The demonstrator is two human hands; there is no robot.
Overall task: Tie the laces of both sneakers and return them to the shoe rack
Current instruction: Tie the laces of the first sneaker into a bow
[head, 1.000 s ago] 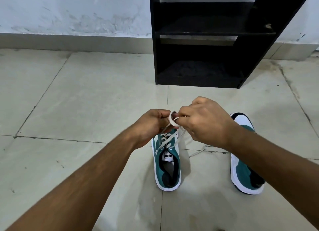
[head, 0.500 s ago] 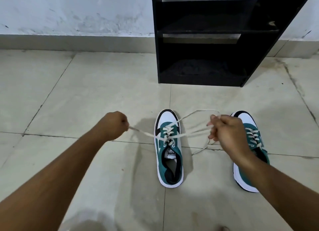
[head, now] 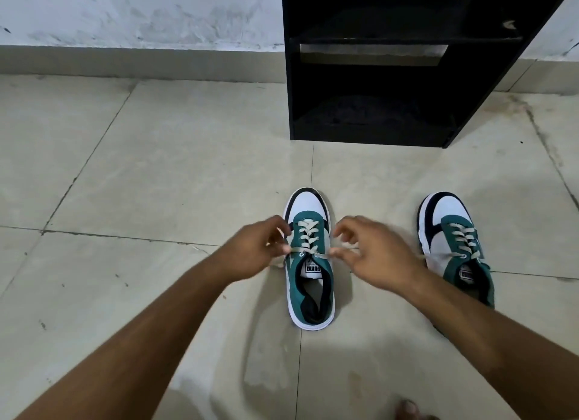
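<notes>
Partly blurred hands [head: 316, 250] pinch laces [head: 308, 239]; knot unclear.

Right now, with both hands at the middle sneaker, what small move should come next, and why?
Probably form a loop: the left hand and right hand each pinch a lace end beside the middle sneaker, and no bow shows there yet.

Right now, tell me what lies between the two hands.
In the head view, the middle sneaker sits between the left hand and right hand, its laces stretched across to both hands.
</notes>
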